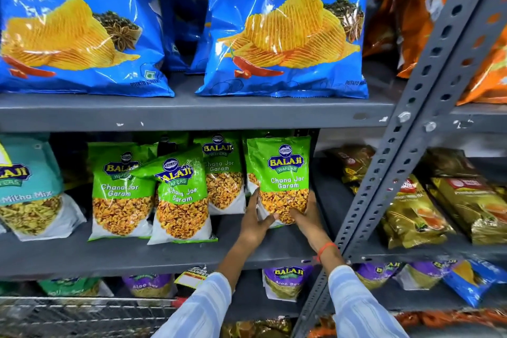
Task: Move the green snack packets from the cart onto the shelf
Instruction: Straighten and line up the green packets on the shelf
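A green Chana Jor Garam packet (282,173) stands upright at the right end of the middle grey shelf (137,252). My left hand (255,222) grips its lower left side and my right hand (304,219) cups its lower right corner. Three more green packets stand to the left: one (120,189) upright, one (181,195) leaning in front, one (223,170) further back. The wire cart (82,315) shows at the bottom left; its contents are hidden.
Large blue chip bags (285,25) fill the upper shelf. A teal Mitha Mix packet (30,189) stands at the left. A grey perforated upright (411,129) slants right of my hands, with gold packets (417,214) beyond. Purple packets (285,280) sit on the shelf below.
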